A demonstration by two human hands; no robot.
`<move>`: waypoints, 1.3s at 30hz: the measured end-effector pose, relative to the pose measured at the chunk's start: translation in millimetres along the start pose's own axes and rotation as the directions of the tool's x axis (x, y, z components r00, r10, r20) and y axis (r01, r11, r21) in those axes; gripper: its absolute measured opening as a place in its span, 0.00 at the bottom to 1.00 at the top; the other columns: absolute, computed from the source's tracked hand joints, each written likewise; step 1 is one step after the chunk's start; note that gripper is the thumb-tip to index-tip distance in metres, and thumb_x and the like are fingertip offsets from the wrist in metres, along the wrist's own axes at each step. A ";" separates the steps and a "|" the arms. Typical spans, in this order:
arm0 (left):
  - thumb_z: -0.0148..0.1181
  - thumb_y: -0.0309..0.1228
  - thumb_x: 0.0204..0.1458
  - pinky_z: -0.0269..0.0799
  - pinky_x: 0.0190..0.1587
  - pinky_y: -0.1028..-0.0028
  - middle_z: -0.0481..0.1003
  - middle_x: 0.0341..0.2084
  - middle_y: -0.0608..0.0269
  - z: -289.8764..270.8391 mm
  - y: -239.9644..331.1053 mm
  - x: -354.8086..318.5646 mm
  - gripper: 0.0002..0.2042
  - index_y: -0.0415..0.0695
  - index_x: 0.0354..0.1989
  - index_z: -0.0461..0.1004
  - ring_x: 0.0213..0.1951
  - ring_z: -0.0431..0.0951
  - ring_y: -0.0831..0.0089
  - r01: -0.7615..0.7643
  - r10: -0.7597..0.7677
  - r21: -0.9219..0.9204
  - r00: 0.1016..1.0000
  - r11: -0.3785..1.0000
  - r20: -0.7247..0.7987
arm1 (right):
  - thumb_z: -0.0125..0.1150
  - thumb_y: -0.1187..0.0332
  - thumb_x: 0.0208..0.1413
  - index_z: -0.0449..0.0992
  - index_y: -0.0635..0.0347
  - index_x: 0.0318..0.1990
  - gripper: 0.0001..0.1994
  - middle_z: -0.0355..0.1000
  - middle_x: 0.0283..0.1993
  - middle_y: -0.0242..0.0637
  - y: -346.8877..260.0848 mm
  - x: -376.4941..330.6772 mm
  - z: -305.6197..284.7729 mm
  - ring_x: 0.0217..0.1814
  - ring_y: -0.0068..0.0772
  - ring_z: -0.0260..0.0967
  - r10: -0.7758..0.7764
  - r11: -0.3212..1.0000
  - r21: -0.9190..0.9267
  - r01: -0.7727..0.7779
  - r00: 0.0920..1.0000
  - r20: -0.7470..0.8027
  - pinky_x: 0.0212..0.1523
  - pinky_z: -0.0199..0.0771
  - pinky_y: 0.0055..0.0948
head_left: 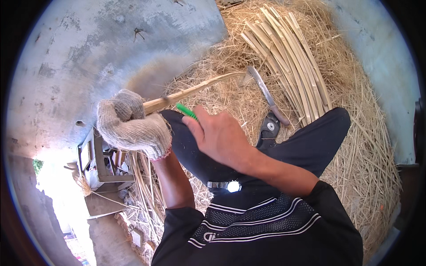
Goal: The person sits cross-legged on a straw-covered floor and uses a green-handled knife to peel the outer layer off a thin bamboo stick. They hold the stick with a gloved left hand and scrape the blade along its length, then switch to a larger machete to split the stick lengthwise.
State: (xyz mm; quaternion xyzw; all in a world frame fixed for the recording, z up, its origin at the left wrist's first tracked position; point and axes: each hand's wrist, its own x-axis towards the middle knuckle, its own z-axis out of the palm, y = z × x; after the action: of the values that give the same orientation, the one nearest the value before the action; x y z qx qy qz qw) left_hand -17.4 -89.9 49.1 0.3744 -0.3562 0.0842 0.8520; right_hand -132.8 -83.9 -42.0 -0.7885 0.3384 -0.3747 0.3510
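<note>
Big heap of dry yellow straw [355,146] on grey concrete floor [88,48]. Bundle of pale split bamboo strips [288,57] lies on the straw, upper right. Curved metal blade with reddish handle [267,95] and black pruning shears [267,130] just beside the bundle. Left hand [131,124] in knit cotton glove, fingers curled tight around long thin bamboo strip [195,91], which sticks out to upper right. Bare right hand [219,135], fingers closed on green-handled tool [186,111] touching strip.
</note>
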 end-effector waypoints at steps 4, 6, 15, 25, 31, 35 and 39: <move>0.50 0.30 0.52 0.42 0.17 0.77 0.49 0.11 0.75 2.6 4.2 -6.5 0.19 0.54 0.14 0.49 0.13 0.46 0.82 0.003 -0.003 0.012 1.000 1.000 0.003 | 0.50 0.58 0.67 0.70 0.63 0.38 0.15 0.68 0.15 0.55 31.4 -3.7 17.5 0.19 0.61 0.72 0.043 0.995 -0.090 -0.046 0.999 -0.026 0.19 0.71 0.51; 0.50 0.30 0.52 0.42 0.17 0.76 0.48 0.11 0.75 1.7 1.6 -2.1 0.19 0.54 0.13 0.49 0.14 0.45 0.82 0.005 -0.005 0.003 1.000 1.000 -0.026 | 0.52 0.58 0.67 0.70 0.64 0.37 0.15 0.67 0.14 0.55 27.9 -3.2 16.2 0.18 0.62 0.70 0.068 0.990 -0.124 -0.074 0.996 -0.051 0.18 0.69 0.52; 0.50 0.31 0.50 0.47 0.18 0.78 0.50 0.09 0.78 1.2 4.1 -0.4 0.18 0.55 0.13 0.50 0.13 0.48 0.82 -0.046 0.041 0.052 0.996 0.998 0.085 | 0.49 0.56 0.68 0.70 0.62 0.37 0.16 0.69 0.15 0.49 47.2 13.6 11.6 0.19 0.57 0.73 -0.031 0.982 -0.187 0.017 0.997 -0.069 0.20 0.75 0.49; 0.50 0.31 0.49 0.43 0.17 0.77 0.49 0.09 0.77 -8.1 4.5 -1.5 0.18 0.56 0.13 0.49 0.12 0.45 0.83 -0.011 0.011 0.000 0.993 1.000 0.116 | 0.53 0.59 0.66 0.70 0.63 0.36 0.14 0.68 0.15 0.54 47.8 17.1 23.3 0.20 0.62 0.72 0.008 0.990 -0.142 -0.019 0.997 -0.080 0.21 0.71 0.55; 0.47 0.29 0.50 0.41 0.15 0.78 0.47 0.09 0.77 -6.9 4.0 -5.0 0.18 0.55 0.12 0.48 0.11 0.45 0.83 -0.008 0.009 -0.007 0.993 1.000 0.121 | 0.49 0.56 0.68 0.71 0.63 0.38 0.17 0.73 0.22 0.56 89.5 11.5 21.7 0.29 0.60 0.76 -0.033 0.897 -0.439 0.053 0.998 0.054 0.25 0.74 0.52; 0.46 0.28 0.50 0.41 0.15 0.77 0.47 0.08 0.76 3.0 -0.8 -2.2 0.19 0.55 0.12 0.47 0.11 0.43 0.83 -0.042 0.047 -0.067 0.996 0.997 0.071 | 0.46 0.52 0.69 0.73 0.67 0.42 0.22 0.72 0.23 0.57 155.7 12.5 -3.4 0.30 0.60 0.75 0.300 0.886 -0.347 -0.308 0.951 -0.078 0.33 0.73 0.53; 0.46 0.28 0.50 0.42 0.16 0.77 0.48 0.08 0.76 9.9 2.0 -7.1 0.18 0.55 0.12 0.48 0.11 0.45 0.82 -0.007 0.009 -0.015 0.993 1.000 0.119 | 0.46 0.54 0.69 0.72 0.66 0.43 0.20 0.71 0.20 0.57 83.0 -6.0 -19.2 0.25 0.62 0.73 0.267 0.964 0.002 -0.268 0.962 0.063 0.27 0.70 0.53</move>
State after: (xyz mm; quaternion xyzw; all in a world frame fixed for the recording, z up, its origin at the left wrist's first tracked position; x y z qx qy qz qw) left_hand -28.7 -94.5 50.1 0.3711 -0.4083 0.0628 0.8317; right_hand -174.2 -128.4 -102.0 -0.7452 0.4288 -0.3010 0.4126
